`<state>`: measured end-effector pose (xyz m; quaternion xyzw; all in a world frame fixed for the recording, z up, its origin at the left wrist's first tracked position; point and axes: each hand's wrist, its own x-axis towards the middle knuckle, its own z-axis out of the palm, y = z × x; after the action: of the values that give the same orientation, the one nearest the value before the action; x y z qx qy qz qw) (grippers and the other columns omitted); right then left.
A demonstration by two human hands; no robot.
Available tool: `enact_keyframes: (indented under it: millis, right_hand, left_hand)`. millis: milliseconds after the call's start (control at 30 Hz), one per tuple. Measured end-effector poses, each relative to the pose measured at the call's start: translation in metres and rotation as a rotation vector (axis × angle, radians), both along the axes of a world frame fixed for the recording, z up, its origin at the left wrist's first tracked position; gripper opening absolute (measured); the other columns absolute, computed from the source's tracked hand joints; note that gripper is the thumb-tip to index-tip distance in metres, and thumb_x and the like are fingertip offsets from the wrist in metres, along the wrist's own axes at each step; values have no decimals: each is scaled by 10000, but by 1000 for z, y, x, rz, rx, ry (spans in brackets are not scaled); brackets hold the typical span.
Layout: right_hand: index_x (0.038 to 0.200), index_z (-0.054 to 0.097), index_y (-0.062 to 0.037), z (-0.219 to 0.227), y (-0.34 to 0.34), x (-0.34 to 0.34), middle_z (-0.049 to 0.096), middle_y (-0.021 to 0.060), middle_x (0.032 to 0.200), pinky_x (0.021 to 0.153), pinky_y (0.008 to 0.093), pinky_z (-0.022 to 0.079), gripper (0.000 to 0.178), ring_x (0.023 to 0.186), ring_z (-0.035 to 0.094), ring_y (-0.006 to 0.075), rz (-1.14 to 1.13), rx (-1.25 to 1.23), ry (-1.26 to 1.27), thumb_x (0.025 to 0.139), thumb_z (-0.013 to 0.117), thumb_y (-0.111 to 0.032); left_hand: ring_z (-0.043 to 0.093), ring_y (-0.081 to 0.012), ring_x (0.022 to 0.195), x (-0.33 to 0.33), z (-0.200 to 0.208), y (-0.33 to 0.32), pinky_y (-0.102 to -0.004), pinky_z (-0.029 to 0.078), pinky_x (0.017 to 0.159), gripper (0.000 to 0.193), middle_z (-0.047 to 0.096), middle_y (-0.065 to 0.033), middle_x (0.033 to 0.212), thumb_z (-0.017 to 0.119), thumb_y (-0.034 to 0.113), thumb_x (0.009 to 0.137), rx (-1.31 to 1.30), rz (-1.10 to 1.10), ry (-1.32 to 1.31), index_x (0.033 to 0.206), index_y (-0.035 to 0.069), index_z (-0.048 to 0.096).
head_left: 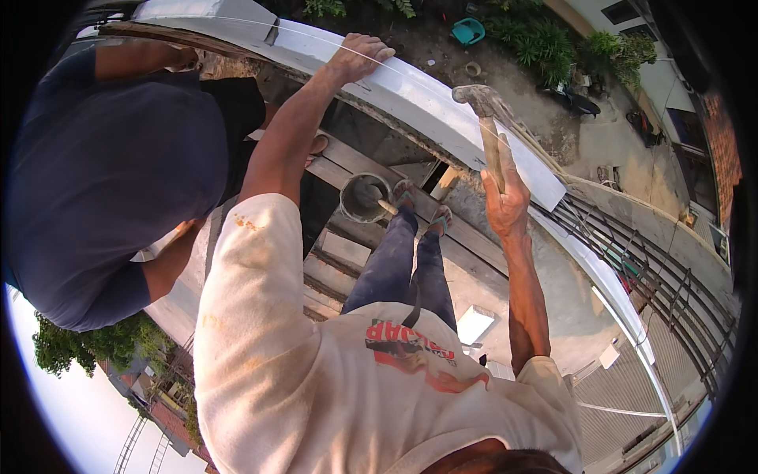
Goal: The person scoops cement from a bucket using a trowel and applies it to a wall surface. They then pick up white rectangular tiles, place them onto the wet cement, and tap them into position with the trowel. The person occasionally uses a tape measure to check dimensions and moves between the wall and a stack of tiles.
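My left hand is on the long white beam, its fingers bent and close together over the top. A thin pale string runs along the beam and passes by that hand; whether the fingers pinch it cannot be made out. In my right hand is a hammer, gripped by its wooden handle with the dirty metal head up. The hammer head stands in front of the beam's outer edge, to the right of my left hand. Below, a dark bucket with a wooden-handled tool in it sits near my feet.
My feet stand on wooden planks above a lower level. A co-worker in a dark shirt leans in close at my left. Steel reinforcing bars extend from the beam at right. Far below lies a yard with plants and a green chair.
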<state>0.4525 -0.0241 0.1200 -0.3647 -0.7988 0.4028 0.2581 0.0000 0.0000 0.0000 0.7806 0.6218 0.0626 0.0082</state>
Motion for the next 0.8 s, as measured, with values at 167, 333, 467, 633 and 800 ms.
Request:
enact_keyframes:
  millis: [167,333,467,633,800]
  right_hand:
    - [1589,466,-93,-28,-13,0,710,240,1144,836,490,562,631,994,723,396,81,31,-184,990,659,-38]
    - [1586,461,-104,-19,5,-29,698,244,1078,788,502,554,627,923,700,432,68,61,-133,992,656,-56]
    - [1608,438,-128,-48,6,-12,684,229,1014,732,505,548,655,865,688,426,112,51,-398,991,649,-57]
    - [1628,408,-172,-18,7,-14,662,225,939,711,526,541,724,847,689,424,77,95,-207,961,667,-60]
    - [1621,393,-110,-8,8,2,700,285,1128,815,508,590,761,1007,718,455,131,51,-304,927,701,-64]
  left_hand:
    - [657,-261,1157,16,-11,-27,-445,449,1044,281,712,-59,1106,477,262,1091,31,-51,-41,1208,140,702]
    - [679,-241,1103,-6,-17,-9,-434,472,982,219,718,-27,1076,524,223,1039,167,-54,12,1196,170,668]
    - [654,-267,1140,8,-7,-4,-442,441,1049,267,717,-77,1108,489,249,1083,87,-61,-16,1159,116,708]
    - [665,-257,1076,16,18,-10,-426,418,1051,223,720,-56,1024,529,212,1046,16,-2,-158,1062,108,725]
    - [648,-295,1068,17,25,-1,-467,406,1061,288,713,-73,1033,493,243,1081,-44,41,-181,1060,83,731]
